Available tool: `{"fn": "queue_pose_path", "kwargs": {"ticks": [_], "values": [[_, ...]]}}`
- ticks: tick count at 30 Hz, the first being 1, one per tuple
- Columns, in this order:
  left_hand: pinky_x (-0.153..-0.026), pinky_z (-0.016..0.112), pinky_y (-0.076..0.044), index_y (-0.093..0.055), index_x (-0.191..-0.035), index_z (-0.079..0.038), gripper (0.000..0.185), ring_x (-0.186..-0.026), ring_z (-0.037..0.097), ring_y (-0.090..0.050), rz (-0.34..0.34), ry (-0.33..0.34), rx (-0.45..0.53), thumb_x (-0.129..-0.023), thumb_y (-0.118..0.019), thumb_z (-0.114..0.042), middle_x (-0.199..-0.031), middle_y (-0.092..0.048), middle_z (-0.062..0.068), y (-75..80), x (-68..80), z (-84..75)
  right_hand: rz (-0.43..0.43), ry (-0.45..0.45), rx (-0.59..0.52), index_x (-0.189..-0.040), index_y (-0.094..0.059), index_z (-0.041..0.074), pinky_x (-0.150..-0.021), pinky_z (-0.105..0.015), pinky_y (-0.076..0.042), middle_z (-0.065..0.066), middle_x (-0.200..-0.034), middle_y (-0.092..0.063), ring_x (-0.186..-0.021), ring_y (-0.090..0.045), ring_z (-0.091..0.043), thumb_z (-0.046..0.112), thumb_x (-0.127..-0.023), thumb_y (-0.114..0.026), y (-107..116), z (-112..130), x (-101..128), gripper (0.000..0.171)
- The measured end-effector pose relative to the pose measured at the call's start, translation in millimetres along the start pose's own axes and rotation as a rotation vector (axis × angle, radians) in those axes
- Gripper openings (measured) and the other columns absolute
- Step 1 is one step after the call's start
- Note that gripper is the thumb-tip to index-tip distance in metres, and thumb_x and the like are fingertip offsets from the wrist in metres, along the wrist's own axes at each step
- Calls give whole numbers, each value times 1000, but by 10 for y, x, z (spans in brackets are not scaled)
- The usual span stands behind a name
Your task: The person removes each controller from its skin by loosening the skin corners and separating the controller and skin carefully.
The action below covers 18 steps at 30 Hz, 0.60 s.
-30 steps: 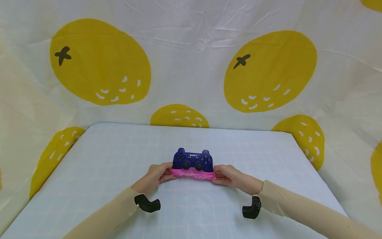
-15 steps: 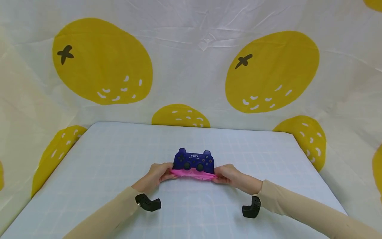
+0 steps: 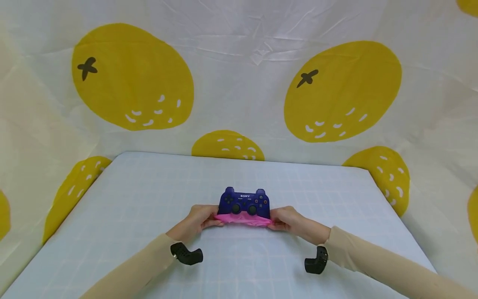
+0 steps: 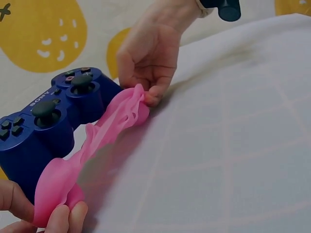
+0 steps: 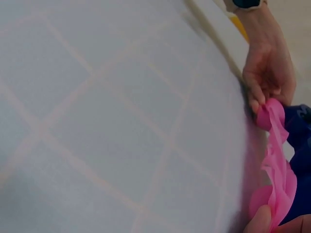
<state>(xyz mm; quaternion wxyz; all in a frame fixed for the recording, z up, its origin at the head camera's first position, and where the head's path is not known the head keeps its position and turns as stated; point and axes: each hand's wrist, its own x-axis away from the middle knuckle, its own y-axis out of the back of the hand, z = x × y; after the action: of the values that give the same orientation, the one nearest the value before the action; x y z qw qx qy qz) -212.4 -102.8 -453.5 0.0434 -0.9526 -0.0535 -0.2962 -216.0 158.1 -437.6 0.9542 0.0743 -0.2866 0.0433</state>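
Seen from the head camera: a blue gamepad (image 3: 244, 202) lying at table (image 3: 130, 195) centre, a pink sleeve (image 3: 244, 219) stretched taut along its 6 o'clock edge. Pinched at the 9 o'clock end by the left hand (image 3: 196, 219), fingers curled tight on the rubber; pinched at the 3 o'clock end by the right hand (image 3: 288, 219), thumb and fingertips closed on it. Behind, at 12 o'clock, a lemon-print backdrop (image 3: 242, 74).

Both hands forward, level: left hand (image 3: 196, 221), right hand (image 3: 289, 220) fingers pinched, wrists low.
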Motion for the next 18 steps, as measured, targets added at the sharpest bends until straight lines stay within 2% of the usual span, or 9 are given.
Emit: {"fn": "queue_pose_path", "kwargs": {"ticks": [6,13,15,18], "values": [[-57,27,-57,-57,-122,12,47,-56,21,-69,16,-9,20,-76,-55,9,-76,-69,16,14,-4,30,51,-7,-21,-123,-55,-14,-62,-21,-56,-6,-73,-63,-61,-62,-9,-7,-83,-53,23,-13,15,41],[-59,23,-56,-56,-113,11,32,-60,21,-70,34,-10,58,-83,-56,-1,-70,-65,13,66,28,55,166,-48,-141,-133,-39,-12,-75,-26,-58,-13,-95,-59,-75,-65,-15,8,-96,-48,73,11,52,43],[-59,22,-56,-56,-109,11,28,-60,21,-70,44,-20,55,-85,-57,-2,-68,-66,13,71,37,63,194,-13,-101,-136,-38,-13,-75,-26,-57,-14,-99,-62,-74,-67,-14,10,-98,-46,91,-9,51,45],[-58,22,-56,-56,-110,13,29,-58,21,-70,74,-49,45,-86,-56,-3,-68,-69,15,67,49,69,190,77,37,-137,-40,-13,-70,-25,-58,-13,-98,-65,-70,-67,-11,12,-98,-45,113,-46,64,46]]}}
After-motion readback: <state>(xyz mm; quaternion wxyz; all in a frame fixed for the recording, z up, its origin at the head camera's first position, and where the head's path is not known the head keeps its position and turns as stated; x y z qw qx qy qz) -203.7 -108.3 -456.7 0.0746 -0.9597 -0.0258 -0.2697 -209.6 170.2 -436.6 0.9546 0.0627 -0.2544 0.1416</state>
